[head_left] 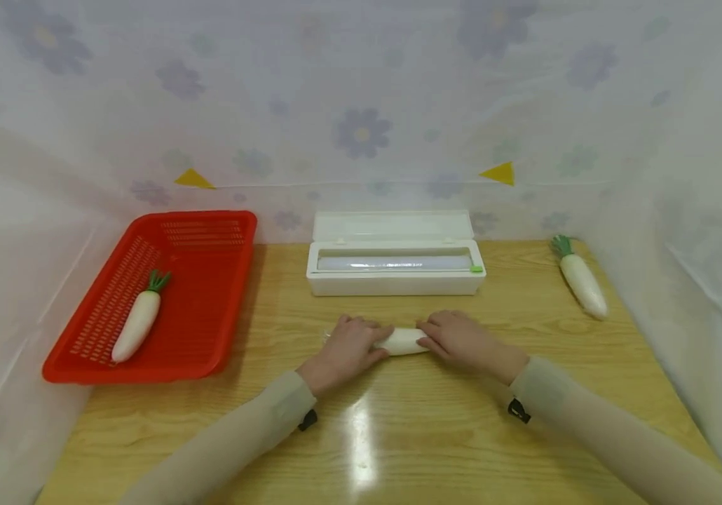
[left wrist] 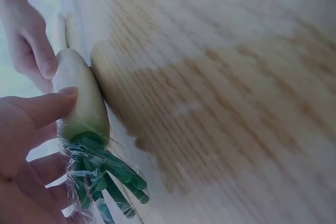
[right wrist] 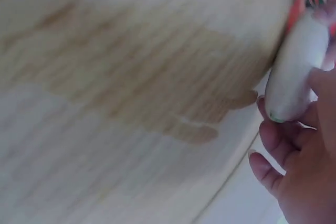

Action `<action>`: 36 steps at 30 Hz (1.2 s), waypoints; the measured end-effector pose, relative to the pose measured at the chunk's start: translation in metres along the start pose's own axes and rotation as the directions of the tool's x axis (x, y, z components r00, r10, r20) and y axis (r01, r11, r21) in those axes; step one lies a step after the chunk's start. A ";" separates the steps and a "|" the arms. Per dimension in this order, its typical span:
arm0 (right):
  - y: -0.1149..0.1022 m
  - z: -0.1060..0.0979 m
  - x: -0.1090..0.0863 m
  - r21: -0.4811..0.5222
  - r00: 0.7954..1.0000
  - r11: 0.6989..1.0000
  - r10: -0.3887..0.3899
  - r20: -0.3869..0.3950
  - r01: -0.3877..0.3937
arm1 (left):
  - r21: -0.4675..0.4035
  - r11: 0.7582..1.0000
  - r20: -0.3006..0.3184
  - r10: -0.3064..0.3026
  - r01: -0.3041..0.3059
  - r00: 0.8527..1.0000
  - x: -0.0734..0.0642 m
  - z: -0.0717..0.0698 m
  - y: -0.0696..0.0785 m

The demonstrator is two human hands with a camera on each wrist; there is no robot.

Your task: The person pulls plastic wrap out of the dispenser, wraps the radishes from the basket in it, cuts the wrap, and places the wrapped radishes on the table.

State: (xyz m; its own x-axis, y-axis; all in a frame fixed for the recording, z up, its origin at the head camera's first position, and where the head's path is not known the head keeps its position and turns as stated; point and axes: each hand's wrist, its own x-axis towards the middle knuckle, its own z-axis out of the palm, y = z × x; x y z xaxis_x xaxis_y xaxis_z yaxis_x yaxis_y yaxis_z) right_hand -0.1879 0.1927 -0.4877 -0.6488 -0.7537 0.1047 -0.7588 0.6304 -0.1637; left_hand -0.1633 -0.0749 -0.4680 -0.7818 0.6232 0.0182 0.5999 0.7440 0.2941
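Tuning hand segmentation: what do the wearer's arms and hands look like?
Left hand and right hand are bare, no gloves. Long, plain, pale beige sleeves reach the wrists. Small black pieces show by both cuffs; what they are is unclear.

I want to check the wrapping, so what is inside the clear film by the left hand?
Inside the clear film, the green leaves of a white radish can be seen. The radish's underside and the surface the left hand touches are covered.
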 end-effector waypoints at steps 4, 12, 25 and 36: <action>-0.009 -0.002 0.003 -0.039 0.997 0.997 0.066 0.030 -0.064 | 0.007 1.000 0.001 -0.007 0.007 1.000 -0.001 -0.001 -0.001; -0.002 -0.001 0.009 0.277 0.986 0.946 0.166 0.036 -0.169 | 0.003 1.000 -0.008 -0.005 0.005 1.000 -0.002 0.002 -0.003; -0.001 -0.002 0.005 0.368 0.978 0.912 0.206 -0.023 -0.184 | 0.010 0.999 -0.006 -0.033 0.033 0.999 -0.001 0.004 -0.001; 0.007 -0.007 -0.013 0.165 0.998 0.986 0.018 -0.068 -0.007 | -0.050 0.998 -0.025 -0.047 0.046 0.999 -0.002 0.009 -0.004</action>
State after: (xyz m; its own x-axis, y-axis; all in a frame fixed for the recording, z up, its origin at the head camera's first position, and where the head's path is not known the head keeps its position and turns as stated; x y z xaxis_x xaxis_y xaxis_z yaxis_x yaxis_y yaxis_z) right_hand -0.1853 0.2084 -0.4830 -0.6647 -0.7279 0.1682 -0.7347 0.5960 -0.3240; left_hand -0.1629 -0.0774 -0.4777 -0.8132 0.5813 0.0279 0.5542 0.7589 0.3420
